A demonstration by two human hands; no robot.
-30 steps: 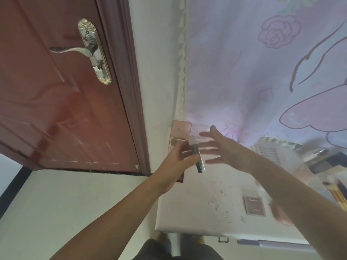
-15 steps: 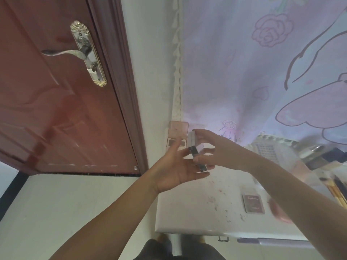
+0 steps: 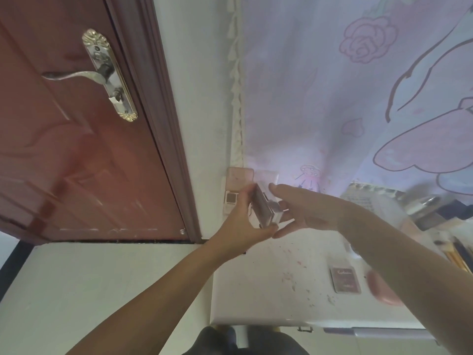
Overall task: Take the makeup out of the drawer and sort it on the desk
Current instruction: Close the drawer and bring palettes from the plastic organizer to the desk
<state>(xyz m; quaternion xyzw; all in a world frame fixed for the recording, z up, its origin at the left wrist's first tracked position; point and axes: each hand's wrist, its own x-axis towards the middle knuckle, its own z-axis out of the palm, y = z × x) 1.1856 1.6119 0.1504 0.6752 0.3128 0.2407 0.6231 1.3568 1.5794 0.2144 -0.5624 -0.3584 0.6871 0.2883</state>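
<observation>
Left hand (image 3: 240, 224) grips makeup case (image 3: 263, 210) against open right hand (image 3: 304, 213).

A home bedroom. A red door (image 3: 76, 155) with a brass handle (image 3: 102, 73) stands beside a floral curtain (image 3: 345, 85). Below the curtain, a white desk (image 3: 268, 290) carries makeup (image 3: 345, 280).

Soft daylight glows through the curtain (image 3: 332, 98); edges bend, right side blurred.
</observation>
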